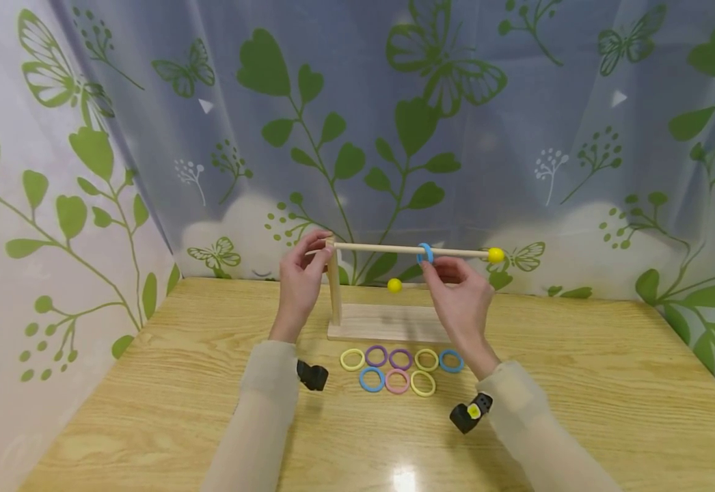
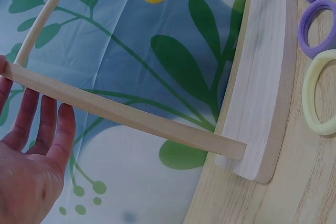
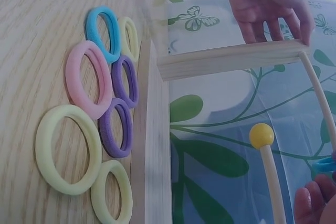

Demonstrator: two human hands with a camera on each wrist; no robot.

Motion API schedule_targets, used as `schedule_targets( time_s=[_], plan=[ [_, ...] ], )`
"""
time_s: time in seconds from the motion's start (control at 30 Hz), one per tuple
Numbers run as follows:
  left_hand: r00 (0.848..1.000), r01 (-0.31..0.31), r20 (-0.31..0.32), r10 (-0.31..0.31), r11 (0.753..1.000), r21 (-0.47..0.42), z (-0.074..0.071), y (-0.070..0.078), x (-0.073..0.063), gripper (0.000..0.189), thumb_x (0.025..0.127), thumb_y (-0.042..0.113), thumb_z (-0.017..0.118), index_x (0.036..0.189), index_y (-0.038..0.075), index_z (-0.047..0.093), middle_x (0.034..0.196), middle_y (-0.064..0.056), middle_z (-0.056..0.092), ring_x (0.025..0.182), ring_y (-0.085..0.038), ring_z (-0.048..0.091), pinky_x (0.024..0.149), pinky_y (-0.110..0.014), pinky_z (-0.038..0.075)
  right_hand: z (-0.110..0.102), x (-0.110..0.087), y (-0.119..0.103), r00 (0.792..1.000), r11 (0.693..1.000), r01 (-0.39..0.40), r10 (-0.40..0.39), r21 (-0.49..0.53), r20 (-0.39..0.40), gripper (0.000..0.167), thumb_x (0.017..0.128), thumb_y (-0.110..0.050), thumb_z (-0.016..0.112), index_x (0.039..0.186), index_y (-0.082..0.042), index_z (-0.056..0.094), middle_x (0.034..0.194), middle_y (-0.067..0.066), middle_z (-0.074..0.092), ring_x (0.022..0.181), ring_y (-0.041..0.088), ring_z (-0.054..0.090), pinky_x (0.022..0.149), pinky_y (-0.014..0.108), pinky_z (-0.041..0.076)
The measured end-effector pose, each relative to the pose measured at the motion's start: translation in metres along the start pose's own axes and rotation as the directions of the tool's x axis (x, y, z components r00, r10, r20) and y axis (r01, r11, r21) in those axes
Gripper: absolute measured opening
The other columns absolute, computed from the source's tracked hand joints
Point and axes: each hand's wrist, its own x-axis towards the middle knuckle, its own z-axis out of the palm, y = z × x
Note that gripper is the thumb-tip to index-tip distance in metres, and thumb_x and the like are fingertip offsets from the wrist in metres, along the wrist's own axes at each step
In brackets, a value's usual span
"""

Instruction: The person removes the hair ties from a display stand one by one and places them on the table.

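A wooden stand has an upright post (image 1: pixel 334 294) on a flat base (image 1: pixel 388 326). From the post's top an upper rod (image 1: pixel 382 249) runs right to a yellow ball (image 1: pixel 495 255). My left hand (image 1: pixel 300 280) grips the top of the post between thumb and fingers. Around the upper rod, right of its middle, is a blue hair tie (image 1: pixel 430 254), which my right hand (image 1: pixel 463 294) pinches from below. Lower down, a second yellow ball (image 3: pixel 261 136) tips another rod (image 3: pixel 274 187), largely hidden by my right hand in the head view.
Several hair ties lie in two rows on the wooden table (image 1: pixel 179 410) before the base, among them a pink one (image 3: pixel 72 80), a purple one (image 3: pixel 106 129) and a pale yellow one (image 3: pixel 43 150). A leaf-patterned curtain (image 1: pixel 345 68) hangs close behind the stand.
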Motion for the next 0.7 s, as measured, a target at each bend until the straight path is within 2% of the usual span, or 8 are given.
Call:
schedule_targets(
  time_s=[0.1,0.17,0.23,0.37,0.7],
  plan=[
    [1.000,0.020,0.002,-0.020,1.000,0.005,0.001,0.015,-0.004,0.025,0.100,0.006,0.061,0.124,0.000,0.068,0.111,-0.019,0.068,0.092,-0.018,0.067,0.080,-0.023,0.057,-0.001,0.001,0.000,1.000,1.000,-0.003,0.003,-0.002,-0.003,0.015,0.087,-0.020,0.081,0.094,-0.007,0.078,0.084,0.012,0.078,0.067,-0.008,0.063,0.057,0.010,0.048],
    [0.999,0.035,0.003,-0.035,0.999,0.008,0.001,0.018,-0.005,0.027,0.100,0.005,0.060,0.125,-0.002,0.067,0.112,-0.020,0.067,0.093,-0.020,0.066,0.082,-0.025,0.057,-0.002,0.002,0.001,1.000,1.000,-0.003,0.003,-0.001,-0.003,0.015,0.087,-0.020,0.081,0.095,-0.007,0.078,0.084,0.012,0.078,0.067,-0.008,0.063,0.058,0.010,0.049],
    [0.999,0.049,0.003,-0.050,0.999,0.011,0.001,0.018,-0.004,0.028,0.100,0.003,0.059,0.126,-0.004,0.066,0.112,-0.020,0.067,0.094,-0.020,0.066,0.083,-0.027,0.057,-0.003,0.002,0.001,1.000,1.000,-0.004,0.004,0.005,-0.002,0.015,0.088,-0.019,0.081,0.095,-0.007,0.078,0.085,0.012,0.078,0.067,-0.007,0.063,0.058,0.010,0.049],
    [0.999,0.045,-0.001,-0.045,0.999,0.010,0.000,0.001,0.002,0.029,0.101,0.005,0.060,0.128,-0.002,0.066,0.114,-0.017,0.067,0.094,-0.016,0.066,0.083,-0.027,0.057,-0.004,0.003,0.001,1.000,1.000,-0.001,0.001,0.011,-0.008,0.014,0.088,-0.019,0.081,0.094,-0.006,0.078,0.084,0.014,0.078,0.067,-0.007,0.063,0.058,0.010,0.049],
    [1.000,0.020,-0.005,-0.020,1.000,0.019,0.000,0.002,-0.001,0.025,0.100,0.011,0.063,0.124,0.006,0.070,0.113,-0.016,0.068,0.093,-0.016,0.067,0.082,-0.025,0.056,-0.010,0.005,0.000,1.000,1.000,0.002,-0.002,0.006,-0.016,0.017,0.089,-0.021,0.080,0.096,-0.006,0.079,0.086,0.013,0.078,0.068,-0.007,0.064,0.060,0.011,0.051]
  ],
)
